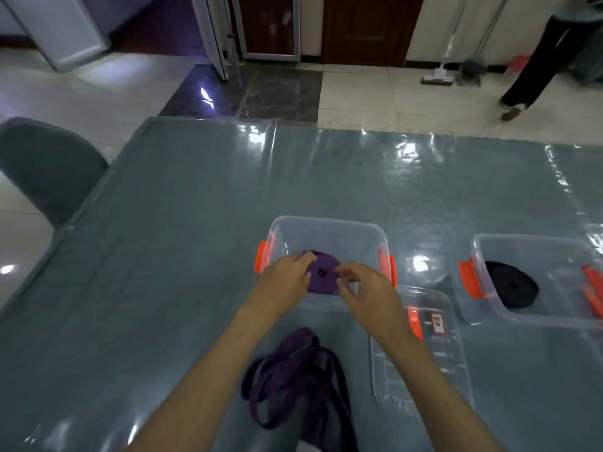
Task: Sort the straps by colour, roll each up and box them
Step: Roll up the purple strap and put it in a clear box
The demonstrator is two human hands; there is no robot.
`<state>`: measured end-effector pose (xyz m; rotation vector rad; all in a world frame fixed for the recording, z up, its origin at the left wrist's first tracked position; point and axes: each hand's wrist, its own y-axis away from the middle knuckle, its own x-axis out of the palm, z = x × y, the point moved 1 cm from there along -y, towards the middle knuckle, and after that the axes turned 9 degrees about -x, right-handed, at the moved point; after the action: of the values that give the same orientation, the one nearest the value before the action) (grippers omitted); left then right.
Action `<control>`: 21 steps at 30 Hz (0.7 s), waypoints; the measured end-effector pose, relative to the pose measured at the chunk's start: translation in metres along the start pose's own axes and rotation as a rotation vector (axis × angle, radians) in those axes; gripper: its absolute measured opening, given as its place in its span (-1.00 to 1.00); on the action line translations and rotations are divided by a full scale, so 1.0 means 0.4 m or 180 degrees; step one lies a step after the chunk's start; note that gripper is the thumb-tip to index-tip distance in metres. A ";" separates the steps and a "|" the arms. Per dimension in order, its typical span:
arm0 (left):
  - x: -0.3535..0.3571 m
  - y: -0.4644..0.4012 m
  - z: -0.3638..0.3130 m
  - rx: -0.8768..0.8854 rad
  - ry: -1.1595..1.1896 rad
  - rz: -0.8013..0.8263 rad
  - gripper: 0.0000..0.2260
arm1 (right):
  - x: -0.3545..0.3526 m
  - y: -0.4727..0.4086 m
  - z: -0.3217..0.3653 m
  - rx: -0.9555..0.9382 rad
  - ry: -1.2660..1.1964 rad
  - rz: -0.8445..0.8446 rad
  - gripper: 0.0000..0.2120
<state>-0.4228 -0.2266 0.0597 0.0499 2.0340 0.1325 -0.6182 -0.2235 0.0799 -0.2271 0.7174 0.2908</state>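
A rolled purple strap (321,275) lies flat inside a clear plastic box (329,230) with orange clips in the middle of the table. My left hand (284,280) reaches over the box's near wall, its fingers touching the roll's left edge. My right hand (365,288) hovers at the roll's right side with fingers loosely curled, holding nothing that I can see. A loose purple strap (293,376) lies in a tangle on the table between my forearms. A second clear box (535,246) at the right holds a rolled black strap (512,285).
A clear lid (421,353) with an orange tab and a label lies right of my right arm. The table (195,207) has a grey cloth under glossy plastic. A grey chair (45,168) stands at the left edge. A person (538,60) walks at the far right.
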 end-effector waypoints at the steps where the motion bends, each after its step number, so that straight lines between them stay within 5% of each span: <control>1: -0.006 0.052 0.003 0.0060 0.0079 -0.0125 -0.66 | -0.005 0.036 0.006 -0.0024 -0.0083 -0.0019 -0.78; 5: 0.025 0.230 0.061 -0.0134 0.0199 -0.0206 -0.71 | 0.013 0.167 -0.007 0.0128 -0.0136 0.0165 -0.83; 9: 0.113 0.351 0.139 -0.0807 -0.0065 0.0363 -0.68 | 0.068 0.262 -0.067 0.0805 0.0308 0.0792 -0.83; 12: 0.184 0.423 0.182 -0.1298 -0.0064 0.1054 -0.54 | 0.118 0.338 -0.115 0.1494 0.0677 0.1832 -0.49; 15: 0.234 0.471 0.196 -0.1443 0.0191 0.1027 -0.52 | 0.171 0.413 -0.126 0.1717 0.0615 0.2441 -0.34; 21: 0.233 0.500 0.192 -0.1556 0.0475 0.0354 -0.71 | 0.212 0.466 -0.151 0.1365 0.0993 0.1803 -0.60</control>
<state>-0.4007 -0.0135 -0.0341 -0.1580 2.0937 0.7164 -0.6571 -0.0519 -0.0410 0.3558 1.1295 0.6373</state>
